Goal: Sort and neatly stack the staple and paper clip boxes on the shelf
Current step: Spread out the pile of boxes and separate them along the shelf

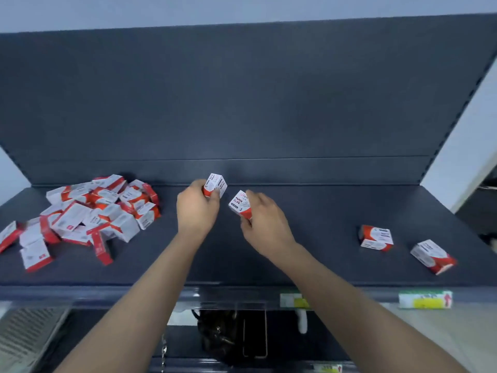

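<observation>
Fingers (213,195) of the left hand (197,208), centre of frame: curled round a small red-and-white box (215,185), which is held up clear of the shelf (295,259) with its printed sides turned outward, probably so the label can be read; the print is too blurred to tell staples from clips. Fingers (252,196) of the right hand (265,224), just right of centre: pinching a second box (238,204), tilted, its face reading "PAPER CLIPS"; it is near the first box but apart from it, seemingly held alongside for comparison. Heap of boxes (88,214), left of frame: many red-and-white boxes, overlapping and lying at all angles on the shelf; judged to be the unsorted stock, with its near edge within reach of the left hand. Two loose boxes, lower right of frame: one (376,238) lies flat and the other (433,256) is skewed beside it without touching; both are well apart from the heap and may be the start of a sorted group, though nothing is stacked yet. The middle of the shelf under the hands is dark grey and is likely the working area. Back panel (242,103), upper frame: dark, upright. Price labels (425,300), bottom right: fixed to the shelf's front edge. Sorting is judged barely begun.
</observation>
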{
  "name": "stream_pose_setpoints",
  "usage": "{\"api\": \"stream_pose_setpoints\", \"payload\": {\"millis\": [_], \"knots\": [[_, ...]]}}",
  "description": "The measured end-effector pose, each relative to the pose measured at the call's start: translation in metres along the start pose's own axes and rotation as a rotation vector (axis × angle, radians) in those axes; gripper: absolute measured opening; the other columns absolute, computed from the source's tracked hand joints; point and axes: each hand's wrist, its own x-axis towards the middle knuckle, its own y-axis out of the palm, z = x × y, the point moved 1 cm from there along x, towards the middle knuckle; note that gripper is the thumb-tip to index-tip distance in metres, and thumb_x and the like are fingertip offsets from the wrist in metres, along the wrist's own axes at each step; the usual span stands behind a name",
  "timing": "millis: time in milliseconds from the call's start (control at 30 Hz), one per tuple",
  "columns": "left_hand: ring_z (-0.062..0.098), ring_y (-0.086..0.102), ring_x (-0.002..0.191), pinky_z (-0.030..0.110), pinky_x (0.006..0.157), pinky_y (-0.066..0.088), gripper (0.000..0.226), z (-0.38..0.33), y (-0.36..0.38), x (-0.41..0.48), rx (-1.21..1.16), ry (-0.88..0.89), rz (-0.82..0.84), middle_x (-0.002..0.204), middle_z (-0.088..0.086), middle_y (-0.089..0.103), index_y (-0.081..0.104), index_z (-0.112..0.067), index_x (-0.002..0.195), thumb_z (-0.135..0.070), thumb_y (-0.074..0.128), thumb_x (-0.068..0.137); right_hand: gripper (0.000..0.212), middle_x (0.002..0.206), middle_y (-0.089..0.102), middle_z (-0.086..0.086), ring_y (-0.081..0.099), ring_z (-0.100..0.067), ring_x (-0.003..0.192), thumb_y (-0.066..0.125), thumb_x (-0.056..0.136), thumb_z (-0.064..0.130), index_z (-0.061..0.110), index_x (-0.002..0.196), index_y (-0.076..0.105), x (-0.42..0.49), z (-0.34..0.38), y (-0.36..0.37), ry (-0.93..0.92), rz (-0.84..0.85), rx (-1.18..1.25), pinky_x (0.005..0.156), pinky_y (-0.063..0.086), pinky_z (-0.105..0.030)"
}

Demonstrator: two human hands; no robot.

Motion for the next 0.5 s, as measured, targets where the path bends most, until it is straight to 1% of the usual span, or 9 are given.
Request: {"api": "stream_pose_setpoints", "payload": {"millis": [100,200,333,400,500], "knots": [[0.029,0.06,0.076,0.031,0.069,0.043,0.016,-0.045,0.043,-0.023,-0.034,0.027,0.079,0.078,0.013,0.068,0.065,-0.003,0.091,-0.016,0.056,0.088,0.05,0.128,0.051,-0.009,0.047,-0.025,0.117,0.051,0.09,0.014,0.008,0.138,0.037,-0.023,-0.055,-0.028,0.067,-0.019,-0.002,0.093,0.039,-0.03],[0.026,0.062,0.076,0.03,0.07,0.045,0.015,-0.083,0.083,-0.04,-0.06,0.05,0.143,0.081,0.01,0.07,0.065,-0.005,0.095,-0.016,0.057,0.088,0.051,0.132,0.049,-0.008,0.046,-0.023,0.121,0.051,0.091,0.015,0.009,0.14,0.036,-0.044,-0.103,-0.054,0.125,-0.034,-0.014,0.097,0.038,-0.029],[0.026,0.065,0.086,0.033,0.078,0.05,0.02,-0.122,0.128,-0.057,-0.077,0.111,0.241,0.091,0.009,0.071,0.065,-0.007,0.104,-0.015,0.058,0.088,0.051,0.131,0.05,-0.011,0.046,-0.025,0.12,0.051,0.091,0.014,0.007,0.139,0.037,-0.06,-0.156,-0.086,0.208,-0.086,-0.043,0.097,0.036,-0.029],[0.027,0.063,0.09,0.031,0.08,0.047,0.021,-0.137,0.145,-0.064,-0.054,0.154,0.284,0.096,0.01,0.07,0.064,-0.005,0.105,-0.015,0.058,0.088,0.051,0.13,0.05,-0.012,0.047,-0.026,0.12,0.051,0.091,0.014,0.007,0.139,0.037,-0.064,-0.178,-0.098,0.27,-0.111,-0.06,0.096,0.037,-0.03],[0.029,0.062,0.094,0.03,0.079,0.045,0.021,-0.15,0.168,-0.073,-0.019,0.21,0.353,0.101,0.012,0.069,0.063,-0.005,0.106,-0.015,0.058,0.088,0.047,0.128,0.051,-0.013,0.048,-0.027,0.118,0.051,0.091,0.013,0.005,0.136,0.04,-0.064,-0.202,-0.109,0.369,-0.119,-0.076,0.094,0.038,-0.029]]}}
